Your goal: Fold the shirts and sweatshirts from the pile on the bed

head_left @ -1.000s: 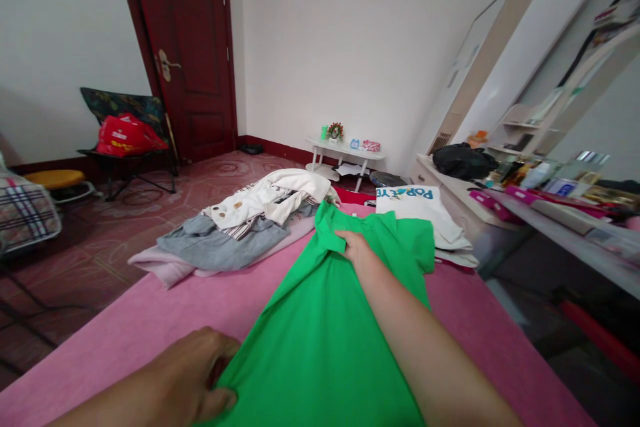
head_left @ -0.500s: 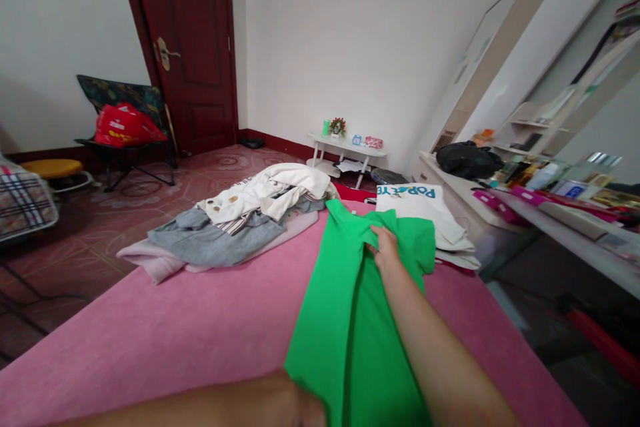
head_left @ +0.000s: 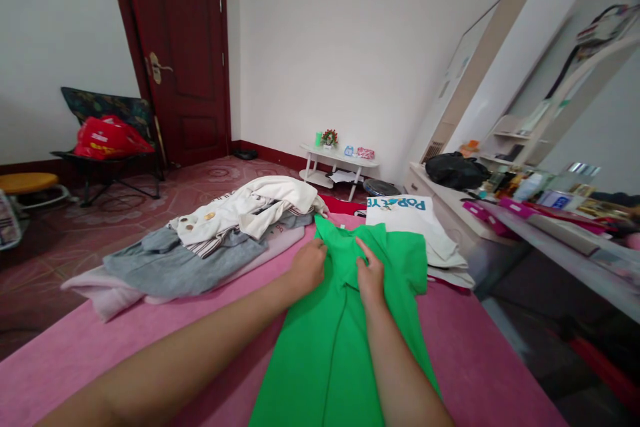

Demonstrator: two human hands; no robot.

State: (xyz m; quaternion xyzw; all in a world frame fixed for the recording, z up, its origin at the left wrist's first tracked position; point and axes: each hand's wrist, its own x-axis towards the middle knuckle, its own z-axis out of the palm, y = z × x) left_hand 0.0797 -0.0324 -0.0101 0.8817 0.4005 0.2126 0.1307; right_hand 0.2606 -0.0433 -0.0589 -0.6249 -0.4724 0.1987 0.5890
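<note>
A green T-shirt (head_left: 320, 347) lies lengthwise on a pink bedspread (head_left: 225, 360), its collar toward the far end and a crease down its middle. My left hand (head_left: 309, 268) is closed on the shirt's left edge near the shoulder; its fingertips are partly hidden. On the upper chest, just below the collar, rests my right hand (head_left: 371, 273), with its index finger stretched out and apart from the thumb. A small fold of cloth shows beside that hand.
Left of the shirt is a pile of clothes: a white garment (head_left: 240, 210), a grey garment (head_left: 185, 263) and a pale pink one (head_left: 100, 293). A white printed garment (head_left: 415, 227) lies at the right. A cluttered dresser (head_left: 445, 203) borders the bed's right side.
My left hand has moved from the shirt's near left side up to its shoulder edge. My right hand has loosened its pinch, and the raised fold has dropped flatter.
</note>
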